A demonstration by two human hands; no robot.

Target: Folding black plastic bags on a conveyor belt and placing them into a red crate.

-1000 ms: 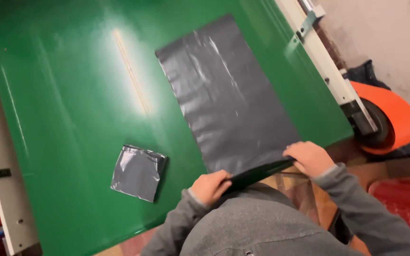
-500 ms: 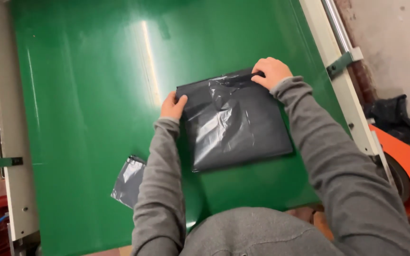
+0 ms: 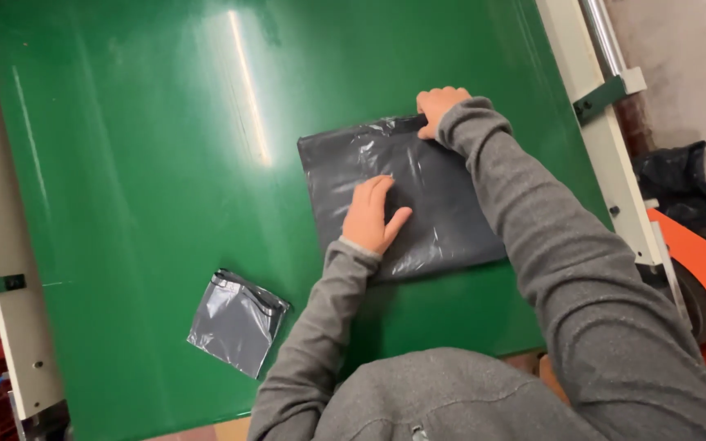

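My left hand (image 3: 372, 216) lies flat w/ fingers open on the bag (image 3: 406, 196) at frame centre (to hold it); right hand (image 3: 439, 109) pinches its top edge.

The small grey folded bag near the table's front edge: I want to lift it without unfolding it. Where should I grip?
Probably pinch the small grey folded bag at its dark folded top edge, coming from above; it lies flat on the green table.
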